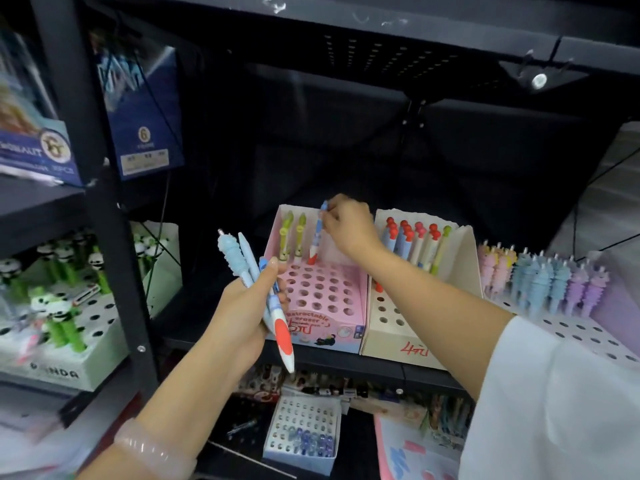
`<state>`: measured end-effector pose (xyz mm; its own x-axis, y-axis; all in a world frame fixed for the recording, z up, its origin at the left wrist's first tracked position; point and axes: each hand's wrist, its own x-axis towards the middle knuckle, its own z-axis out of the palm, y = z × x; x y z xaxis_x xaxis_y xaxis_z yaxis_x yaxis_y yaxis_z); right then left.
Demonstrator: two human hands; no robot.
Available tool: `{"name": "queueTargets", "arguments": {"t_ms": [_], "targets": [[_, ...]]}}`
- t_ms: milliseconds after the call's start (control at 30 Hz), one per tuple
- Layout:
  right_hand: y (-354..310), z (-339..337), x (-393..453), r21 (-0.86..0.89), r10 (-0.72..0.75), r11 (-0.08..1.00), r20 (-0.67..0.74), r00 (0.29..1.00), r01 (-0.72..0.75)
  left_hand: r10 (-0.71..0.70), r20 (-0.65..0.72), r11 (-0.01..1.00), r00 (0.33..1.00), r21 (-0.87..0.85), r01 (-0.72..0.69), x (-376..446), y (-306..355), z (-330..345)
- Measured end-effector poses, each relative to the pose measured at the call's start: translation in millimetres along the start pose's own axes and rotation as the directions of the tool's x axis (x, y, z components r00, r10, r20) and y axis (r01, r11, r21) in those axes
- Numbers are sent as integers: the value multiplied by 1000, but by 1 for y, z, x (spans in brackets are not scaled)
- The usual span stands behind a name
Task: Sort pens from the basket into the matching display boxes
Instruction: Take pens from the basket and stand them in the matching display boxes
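Over the pink display box (pixel 313 299), right hand (pixel 348 226) pinches a blue-red pen (pixel 317 237) by its top, tip at a back-row hole; left hand (pixel 242 313) grips spare pens (pixel 256 282) — light, stiff, probably slick.

The pink display box (pixel 323 289) has round holes and holds 2 yellow-green pens (pixel 292 237) and 1 blue pen (pixel 317 233) with a red tip. The cream box (pixel 398 327) carries red writing and pens with red tops (pixel 412 237). The pens (pixel 543 278) further right are pink, light blue and purple.
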<state>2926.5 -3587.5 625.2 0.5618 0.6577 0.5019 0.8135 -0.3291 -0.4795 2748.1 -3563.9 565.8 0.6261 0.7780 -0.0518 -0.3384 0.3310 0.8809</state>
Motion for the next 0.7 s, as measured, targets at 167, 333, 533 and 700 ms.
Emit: {"name": "queueTargets", "arguments": {"t_ms": [167, 333, 533, 700], "targets": [[0, 11, -8, -47, 89, 995, 156, 984, -83, 28, -29, 998, 999, 55, -26, -2, 1, -3], [-14, -3, -26, 84, 67, 994, 70, 995, -73, 83, -5, 986, 997, 148, -81, -4, 4, -5], [-31, -26, -59, 432, -131, 892, 526, 841, -131, 73, -12, 995, 997, 74, -72, -6, 4, 13], [-28, -28, -66, 532, -121, 796, 608, 785, -290, 78, -37, 995, 996, 60, -76, -8, 1, 22]]}}
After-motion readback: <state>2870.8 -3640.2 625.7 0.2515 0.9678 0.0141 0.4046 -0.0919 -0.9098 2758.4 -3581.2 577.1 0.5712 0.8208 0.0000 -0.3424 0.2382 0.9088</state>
